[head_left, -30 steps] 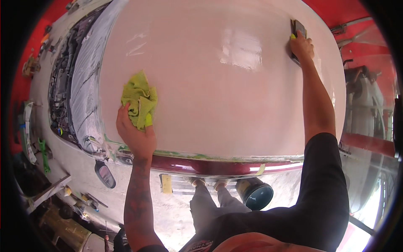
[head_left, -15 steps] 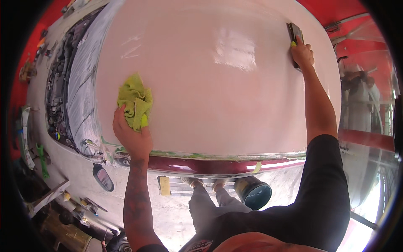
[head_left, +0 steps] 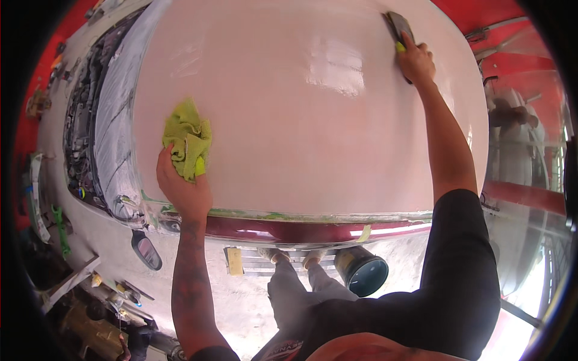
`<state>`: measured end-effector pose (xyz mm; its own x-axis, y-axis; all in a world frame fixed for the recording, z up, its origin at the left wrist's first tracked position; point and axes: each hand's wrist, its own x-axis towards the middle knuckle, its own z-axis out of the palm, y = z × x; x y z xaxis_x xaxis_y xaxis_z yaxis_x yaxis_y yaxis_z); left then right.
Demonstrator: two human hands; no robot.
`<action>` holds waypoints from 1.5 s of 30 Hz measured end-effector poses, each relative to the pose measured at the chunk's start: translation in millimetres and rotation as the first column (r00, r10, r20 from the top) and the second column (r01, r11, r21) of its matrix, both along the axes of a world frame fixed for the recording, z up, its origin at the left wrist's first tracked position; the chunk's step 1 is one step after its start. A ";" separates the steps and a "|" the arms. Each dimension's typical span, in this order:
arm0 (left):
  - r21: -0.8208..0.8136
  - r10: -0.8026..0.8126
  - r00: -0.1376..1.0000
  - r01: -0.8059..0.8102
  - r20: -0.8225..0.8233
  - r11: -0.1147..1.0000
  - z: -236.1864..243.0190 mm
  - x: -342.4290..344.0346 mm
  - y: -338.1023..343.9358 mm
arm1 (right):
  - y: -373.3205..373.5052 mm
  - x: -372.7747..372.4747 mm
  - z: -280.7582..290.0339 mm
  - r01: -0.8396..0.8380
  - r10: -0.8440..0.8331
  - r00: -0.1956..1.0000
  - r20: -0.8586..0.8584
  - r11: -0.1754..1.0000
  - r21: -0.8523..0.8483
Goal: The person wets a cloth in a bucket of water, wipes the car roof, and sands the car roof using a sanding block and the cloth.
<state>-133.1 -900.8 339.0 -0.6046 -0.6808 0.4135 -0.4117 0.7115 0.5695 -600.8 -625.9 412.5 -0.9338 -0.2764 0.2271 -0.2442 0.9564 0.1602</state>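
Observation:
Beneath both hands spreads a car roof (head_left: 265,138), pale pink, dull and wet-looking, with a dark red strip (head_left: 283,233) along its near edge. My left hand (head_left: 188,192) rests at the near left of the roof, its fingers closed round a crumpled yellow-green cloth (head_left: 186,135). Far off at the right, my right hand (head_left: 417,63) presses a long dark sanding block (head_left: 399,27) against the surface. The underside of the block is hidden. Something bright yellow shows at each thumb.
Under me is a slatted platform (head_left: 259,269) with a tan block (head_left: 233,262) on it. A dark bucket (head_left: 364,274) stands beside my feet. The car's side mirror (head_left: 146,251) juts out at the near left, and the exposed engine bay (head_left: 81,120) lies further left.
My right hand and the sanding block have slid leftward and farther away over the roof. The left hand and cloth stay nearly in place, while the whole view has shifted slightly.

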 end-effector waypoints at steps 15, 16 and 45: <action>0.057 -0.018 0.997 0.022 -0.069 0.998 -4.3 -0.2 -0.1 | -76.2 31.6 -8.1 -0.323 0.323 0.946 -0.013 0.945 -0.054; 0.030 -0.012 0.999 0.013 -0.049 0.999 -3.4 -0.2 0.0 | -36.3 16.5 -3.6 -0.167 0.167 0.986 0.003 0.985 -0.032; 0.032 -0.046 0.998 0.048 -0.049 0.998 -7.1 0.7 0.6 | -170.6 66.1 -12.8 -0.457 0.465 0.883 0.062 0.882 -0.113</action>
<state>-132.3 -900.2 331.9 -0.6160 -0.6660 0.4208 -0.3496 0.7098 0.6115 -534.7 -796.4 399.8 -0.7228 -0.6618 0.1988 -0.6695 0.7420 0.0360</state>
